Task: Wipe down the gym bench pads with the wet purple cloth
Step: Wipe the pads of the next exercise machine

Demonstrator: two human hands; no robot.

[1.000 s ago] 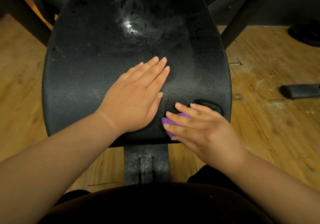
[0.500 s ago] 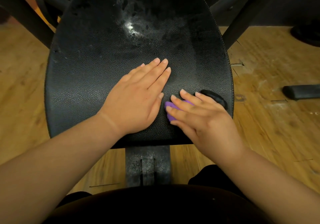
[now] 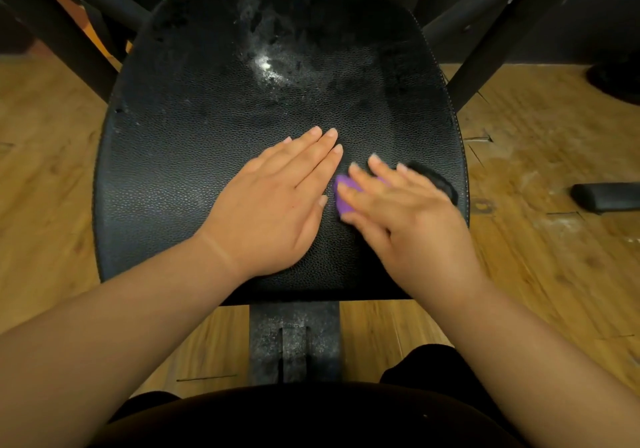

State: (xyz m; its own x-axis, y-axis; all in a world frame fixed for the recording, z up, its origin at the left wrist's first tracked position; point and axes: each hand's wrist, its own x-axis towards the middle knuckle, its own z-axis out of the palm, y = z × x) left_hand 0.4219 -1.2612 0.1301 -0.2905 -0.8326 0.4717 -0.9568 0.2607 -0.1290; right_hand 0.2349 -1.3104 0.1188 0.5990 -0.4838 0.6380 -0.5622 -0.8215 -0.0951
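Observation:
A black textured gym bench pad (image 3: 194,157) fills the middle of the view, with a whitish dusty smear near its far centre. My left hand (image 3: 277,202) lies flat on the pad with straight fingers. Just to its right, my right hand (image 3: 405,219) presses the purple cloth (image 3: 343,198) against the pad with spread, nearly straight fingers. Only a small corner of the cloth shows under the fingertips. The right hand is blurred by motion.
A dark tear (image 3: 436,181) marks the pad near its right edge. Black frame bars (image 3: 485,35) rise behind it, and a dusty post (image 3: 294,340) stands below the front edge. Wooden floor (image 3: 540,253) surrounds the bench, with a black object (image 3: 606,196) at right.
My right hand has slid the purple cloth away from me along the pad, from its near edge toward the tear. My left hand has stayed flat in the same spot.

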